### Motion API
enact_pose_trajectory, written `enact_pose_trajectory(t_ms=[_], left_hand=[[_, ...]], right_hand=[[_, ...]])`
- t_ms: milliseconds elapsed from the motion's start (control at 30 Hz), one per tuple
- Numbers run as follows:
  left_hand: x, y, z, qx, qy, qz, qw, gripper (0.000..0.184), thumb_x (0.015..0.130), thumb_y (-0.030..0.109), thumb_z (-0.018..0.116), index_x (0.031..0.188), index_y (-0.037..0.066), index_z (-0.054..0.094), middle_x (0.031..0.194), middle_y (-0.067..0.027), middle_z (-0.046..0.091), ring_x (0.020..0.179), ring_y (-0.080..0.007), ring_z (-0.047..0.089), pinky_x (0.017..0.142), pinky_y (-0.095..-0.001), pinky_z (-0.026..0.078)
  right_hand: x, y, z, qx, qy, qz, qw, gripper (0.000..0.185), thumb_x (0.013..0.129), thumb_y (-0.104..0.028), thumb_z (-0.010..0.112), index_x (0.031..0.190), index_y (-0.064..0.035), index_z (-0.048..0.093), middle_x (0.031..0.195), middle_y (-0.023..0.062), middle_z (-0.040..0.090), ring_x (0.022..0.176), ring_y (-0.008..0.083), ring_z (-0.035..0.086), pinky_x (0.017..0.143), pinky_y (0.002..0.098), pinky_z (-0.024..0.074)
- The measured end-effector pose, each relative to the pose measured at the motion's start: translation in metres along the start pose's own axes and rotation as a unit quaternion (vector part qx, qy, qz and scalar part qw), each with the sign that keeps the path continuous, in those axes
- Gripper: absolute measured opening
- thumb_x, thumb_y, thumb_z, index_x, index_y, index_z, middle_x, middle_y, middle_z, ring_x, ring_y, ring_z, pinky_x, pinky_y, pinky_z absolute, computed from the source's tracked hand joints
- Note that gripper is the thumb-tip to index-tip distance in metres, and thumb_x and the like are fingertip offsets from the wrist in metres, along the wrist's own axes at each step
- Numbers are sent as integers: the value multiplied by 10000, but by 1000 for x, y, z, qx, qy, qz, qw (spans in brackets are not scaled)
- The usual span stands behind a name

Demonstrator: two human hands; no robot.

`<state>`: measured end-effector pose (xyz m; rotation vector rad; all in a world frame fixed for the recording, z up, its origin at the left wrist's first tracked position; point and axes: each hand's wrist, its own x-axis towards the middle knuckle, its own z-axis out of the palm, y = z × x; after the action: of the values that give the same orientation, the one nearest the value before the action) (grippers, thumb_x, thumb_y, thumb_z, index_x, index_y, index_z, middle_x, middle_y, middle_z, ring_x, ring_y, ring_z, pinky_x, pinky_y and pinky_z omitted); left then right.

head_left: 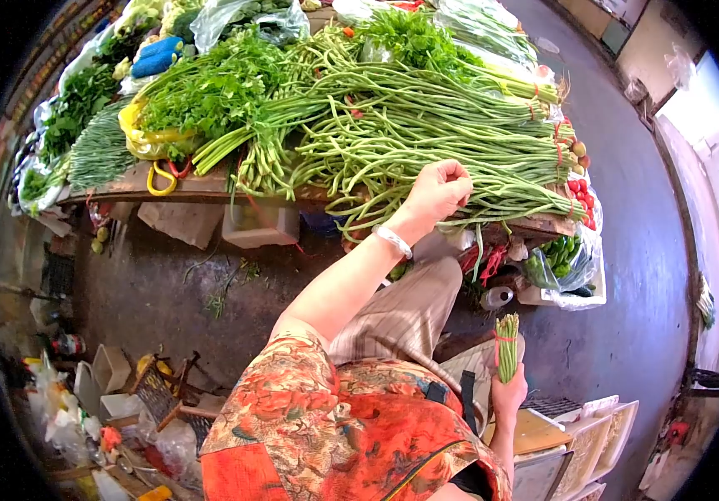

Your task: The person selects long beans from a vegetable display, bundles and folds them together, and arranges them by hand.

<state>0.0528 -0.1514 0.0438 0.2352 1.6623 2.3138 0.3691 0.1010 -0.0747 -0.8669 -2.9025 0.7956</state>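
the person's left hand (441, 194) hung over the long green beans (426, 117), which lay in a big heap on the table (130, 179). its fingers were curled in, but i could not tell if they pinched a bean, because the tips were tucked out of sight. a pale bracelet (393, 242) went round that wrist.

the right hand (510, 391), low down and well apart from the table, gripped a small green bundle (506, 346) with a red band round it. the palm hid the bottom of the bundle, so only the top part stuck out.

the leafy greens (217, 92) lay to the left of the beans, and they partly hid a yellow bag (144, 138). at the far side, a clear bag (247, 25) was cut off by the top edge, and i could not make out all that was in it.

under the table, some red things (486, 260) were hard to make out. a white crate (597, 288) held green peppers (560, 255), partly covered by plastic. on the floor at the left, a bottle (67, 344) had a label too small to read. the junk pile (63, 417) near it faded into the dark round edge.
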Motion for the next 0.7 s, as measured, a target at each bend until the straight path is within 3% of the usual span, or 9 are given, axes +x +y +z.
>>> enact_pose_trajectory(t_ms=[33, 67, 133, 267, 467, 700], left_hand=[[-1, 4, 1, -53, -6, -28, 998, 21, 826, 26, 574, 818, 46, 576, 661, -7, 548, 525, -55, 444, 423, -200, 310], [0, 4, 0, -53, -5, -29, 998, 21, 826, 26, 574, 818, 46, 576, 661, -7, 548, 525, -55, 444, 423, -200, 310], [1, 3, -1, -175, -14, -63, 982, 39, 827, 10, 549, 820, 42, 571, 643, -12, 527, 495, -65, 423, 416, -192, 296], [4, 2, -1, -204, -9, -86, 975, 52, 832, 10, 524, 843, 42, 563, 631, -19, 507, 479, -72, 394, 422, -203, 297], [11, 0, 8, -352, 69, -14, 933, 34, 858, 42, 524, 844, 69, 538, 628, -29, 504, 475, -97, 362, 528, -262, 365], [20, -7, 10, -396, 80, 5, 915, 103, 881, 53, 518, 783, 86, 528, 616, -27, 493, 488, -88, 339, 537, -266, 334]], right_hand=[[1, 3, 2, -1, 0, 4, 1000, 319, 741, -150, 670, 1015, -44, 546, 846, 262, 641, 858, 488, 606, 730, 526, 475], [1, 4, 3, -1, 0, 5, 1000, 321, 740, -151, 670, 1015, -44, 544, 847, 264, 640, 859, 489, 605, 730, 526, 475], [1, 4, 3, -1, -1, 7, 1000, 329, 738, -154, 671, 1018, -41, 540, 852, 267, 639, 860, 490, 604, 731, 527, 475], [-1, -6, -3, -5, -3, 12, 1000, 337, 738, -154, 670, 1024, -39, 533, 858, 268, 636, 864, 491, 604, 732, 528, 474], [1, 2, 2, -25, -5, 19, 999, 331, 741, -152, 672, 1020, -39, 532, 864, 263, 637, 874, 489, 606, 738, 527, 476], [0, 4, 3, -14, 10, 11, 1000, 314, 747, -147, 671, 1010, -39, 539, 856, 259, 640, 875, 487, 608, 740, 522, 476]])
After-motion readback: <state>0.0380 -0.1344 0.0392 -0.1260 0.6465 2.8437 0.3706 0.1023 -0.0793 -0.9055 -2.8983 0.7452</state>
